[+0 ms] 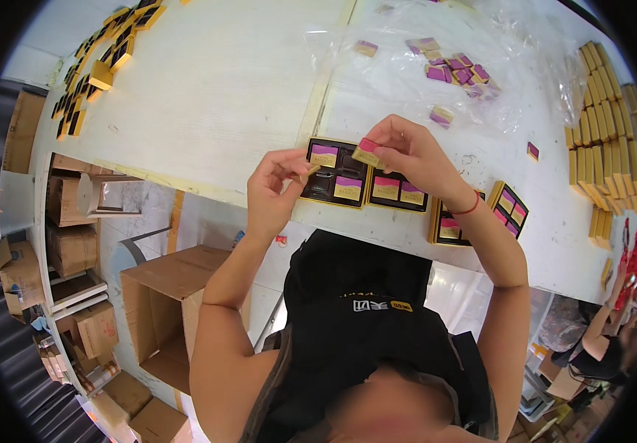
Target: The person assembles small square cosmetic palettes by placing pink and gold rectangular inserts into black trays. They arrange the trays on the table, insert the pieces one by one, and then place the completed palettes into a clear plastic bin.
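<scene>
My right hand [411, 153] pinches a small pink-and-gold packet [367, 150] between thumb and fingers. It hovers over the right side of a black gold-edged box [320, 193]. My left hand [278, 188] is closed in a pinch at the box's left side, on a small gold-edged piece [310, 171] seen nearly edge-on. In the box, a purple-and-gold packet [323, 155] sits far left and another packet [348, 187] near right; the near-left compartment shows black. Beside it is a second box [398, 204] with pink and purple packets, partly under my right hand.
Two more filled boxes [510, 209] [447, 227] lie right, one partly behind my right wrist. Loose purple packets [460, 71] lie on clear plastic [514, 44] at the back. Gold boxes [603, 133] stand stacked far right; black-and-gold boxes [115, 55] lie far left. Below is an open carton [174, 284].
</scene>
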`<action>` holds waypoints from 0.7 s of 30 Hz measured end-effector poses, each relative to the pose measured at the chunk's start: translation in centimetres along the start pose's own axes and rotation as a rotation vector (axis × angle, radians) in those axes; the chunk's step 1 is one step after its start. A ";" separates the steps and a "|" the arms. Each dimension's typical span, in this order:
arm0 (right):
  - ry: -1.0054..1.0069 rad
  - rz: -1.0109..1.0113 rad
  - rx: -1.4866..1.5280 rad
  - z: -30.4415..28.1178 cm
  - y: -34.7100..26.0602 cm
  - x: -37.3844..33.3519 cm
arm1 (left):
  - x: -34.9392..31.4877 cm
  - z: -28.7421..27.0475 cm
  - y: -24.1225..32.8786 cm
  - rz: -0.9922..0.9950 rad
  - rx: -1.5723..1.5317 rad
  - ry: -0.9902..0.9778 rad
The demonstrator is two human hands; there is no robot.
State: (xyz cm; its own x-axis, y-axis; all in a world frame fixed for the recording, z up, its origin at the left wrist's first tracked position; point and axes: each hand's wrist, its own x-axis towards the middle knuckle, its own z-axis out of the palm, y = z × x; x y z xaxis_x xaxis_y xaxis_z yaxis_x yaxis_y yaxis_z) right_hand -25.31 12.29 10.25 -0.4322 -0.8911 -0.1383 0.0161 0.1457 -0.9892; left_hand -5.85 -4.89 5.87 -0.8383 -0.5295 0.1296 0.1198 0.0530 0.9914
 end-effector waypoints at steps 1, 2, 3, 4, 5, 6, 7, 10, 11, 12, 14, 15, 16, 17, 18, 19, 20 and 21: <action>0.005 -0.023 -0.078 0.1 0.5 0.5 | -0.4 -0.4 -0.9 0.064 0.102 0.001; 0.009 -0.046 -0.157 0.2 0.9 0.9 | -0.8 -0.5 -1.6 0.127 0.204 0.002; 0.012 -0.069 -0.234 0.5 1.2 1.2 | -1.1 -0.7 -2.2 0.148 0.193 0.014; 0.027 -0.068 -0.251 0.8 1.4 1.2 | -1.3 -0.7 -2.7 0.169 0.182 0.025; 0.041 -0.068 -0.269 1.2 1.5 1.2 | -1.6 -0.8 -3.0 0.191 0.171 0.037; 0.054 -0.070 -0.285 1.5 1.6 1.2 | -1.8 -0.7 -3.1 0.178 0.137 0.049; 0.051 -0.093 -0.362 1.6 1.5 1.1 | -2.0 -0.6 -3.0 0.165 0.103 0.061; 0.061 -0.195 -0.574 1.6 1.2 1.0 | -2.2 -0.7 -3.0 0.108 0.024 0.050; 0.075 -0.246 -0.634 1.7 1.2 1.1 | -2.3 -0.7 -3.0 0.086 0.002 0.039; 0.093 -0.297 -0.696 1.8 1.2 1.2 | -2.4 -0.6 -3.0 0.076 0.012 0.061; 0.099 -0.314 -0.576 2.1 2.0 1.5 | -2.8 -0.2 -3.1 0.055 0.032 0.106; 0.101 -0.322 -0.516 2.1 2.4 1.6 | -2.8 -0.2 -3.3 0.125 0.097 0.103; 0.080 -0.343 -0.575 2.0 2.3 1.5 | -2.8 -0.1 -3.4 0.194 0.162 0.101; 0.058 -0.365 -0.633 1.8 2.2 1.3 | -2.7 -0.1 -3.5 0.264 0.227 0.099; 0.035 -0.385 -0.689 1.8 2.2 1.2 | -2.7 -0.1 -3.3 0.275 0.275 0.087; 0.039 -0.421 -0.719 1.8 2.1 1.1 | -2.5 -0.2 -3.0 0.287 0.322 0.075; 0.043 -0.456 -0.749 1.9 2.2 1.1 | -2.5 -0.2 -2.7 0.298 0.370 0.062; 0.049 -0.492 -0.778 1.9 2.1 1.1 | -2.4 -0.2 -2.5 0.280 0.366 0.050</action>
State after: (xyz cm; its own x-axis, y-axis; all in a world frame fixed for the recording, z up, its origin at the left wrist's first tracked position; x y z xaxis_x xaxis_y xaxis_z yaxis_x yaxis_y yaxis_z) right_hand -24.01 10.77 7.88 -0.2674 -0.9126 0.3092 -0.7827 0.0186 -0.6221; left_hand -4.06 -3.94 3.13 -0.7727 -0.4918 0.4014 0.1350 0.4906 0.8609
